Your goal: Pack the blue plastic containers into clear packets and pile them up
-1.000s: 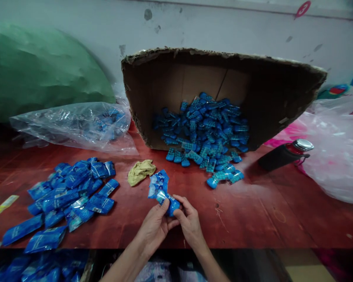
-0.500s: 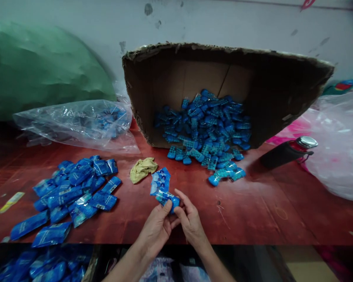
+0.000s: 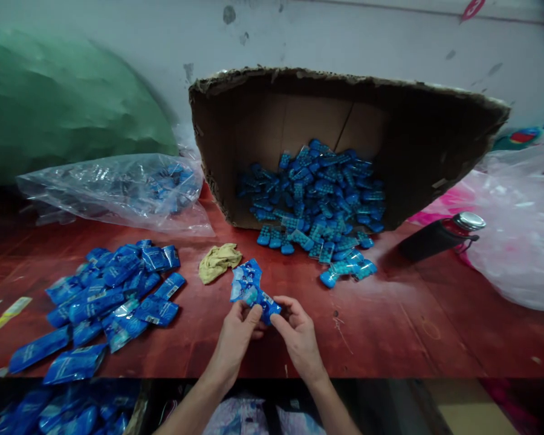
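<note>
You grasp one small blue packet (image 3: 269,307) between your two hands, in front of your body and above the red table (image 3: 390,332). Your left hand (image 3: 239,333) pinches its left part, with the thumb on top. Your right hand (image 3: 298,332) holds its right end by the thumb and the bent fingers. At 11 o'clock from your hands, just beyond the packet, are the flat blue wrappers (image 3: 246,277); whether they touch it, I cannot tell. Between 10 and 11 o'clock, near these wrappers, lies a crumpled yellow cloth (image 3: 219,263). At 9 o'clock you have a heap of blue packets (image 3: 111,291), well apart from your left hand.

Between 12 and 1 o'clock, a cardboard box (image 3: 254,121) opens toward you, and many small blue items (image 3: 317,187) with clear parts spill from it onto the table. At 2 o'clock a dark bottle (image 3: 428,239) leans to its right, near the pale plastic bag (image 3: 521,235). Between 10 and 11 o'clock, farther away, rests a clear bag (image 3: 90,187) with blue contents.
</note>
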The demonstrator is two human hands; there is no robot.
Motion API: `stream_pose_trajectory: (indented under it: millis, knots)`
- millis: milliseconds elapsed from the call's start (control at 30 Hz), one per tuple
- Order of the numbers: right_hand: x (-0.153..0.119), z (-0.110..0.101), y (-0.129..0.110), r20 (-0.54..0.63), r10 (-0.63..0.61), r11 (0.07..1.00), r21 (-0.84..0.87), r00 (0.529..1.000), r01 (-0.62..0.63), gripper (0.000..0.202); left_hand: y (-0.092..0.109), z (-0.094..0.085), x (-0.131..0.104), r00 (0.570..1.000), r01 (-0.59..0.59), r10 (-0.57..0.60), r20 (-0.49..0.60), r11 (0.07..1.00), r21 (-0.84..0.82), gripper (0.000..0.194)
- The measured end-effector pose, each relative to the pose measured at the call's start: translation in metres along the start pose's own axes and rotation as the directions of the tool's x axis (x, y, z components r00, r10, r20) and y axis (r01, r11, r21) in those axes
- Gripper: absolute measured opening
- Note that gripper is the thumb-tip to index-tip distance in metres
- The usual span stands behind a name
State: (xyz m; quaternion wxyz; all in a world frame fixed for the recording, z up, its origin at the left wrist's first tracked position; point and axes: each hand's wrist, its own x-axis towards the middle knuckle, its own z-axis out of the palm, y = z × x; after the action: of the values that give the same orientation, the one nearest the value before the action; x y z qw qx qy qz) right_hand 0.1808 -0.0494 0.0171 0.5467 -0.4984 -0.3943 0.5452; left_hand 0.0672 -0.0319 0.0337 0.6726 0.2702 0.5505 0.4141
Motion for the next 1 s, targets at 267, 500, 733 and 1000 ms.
stream_pose_trajectory:
  millis: [267,500,733,1000]
  knots:
    - [0.004,0.004,-0.001,0.038,-0.045,0.999,0.019,0.998,0.045,0.025,0.026,-0.014,0.011,0.962,0.215,-0.164,0.216,0.948,-0.235,0.013]
    - [0.009,0.000,0.006,0.108,0.081,0.975,0.200,0.991,-0.101,0.029,0.022,-0.018,0.008,0.935,0.161,-0.058,0.350,0.949,-0.272,0.010]
    - [0.002,-0.004,0.011,0.104,-0.056,0.996,-0.062,0.993,0.062,0.027,0.003,-0.003,0.003,0.987,0.148,-0.111,0.118,0.914,-0.378,0.015]
    - [0.008,-0.010,0.012,0.069,0.044,0.999,0.028,0.997,-0.046,0.017,0.007,0.001,-0.004,0.976,0.197,-0.150,0.159,0.922,-0.335,0.019]
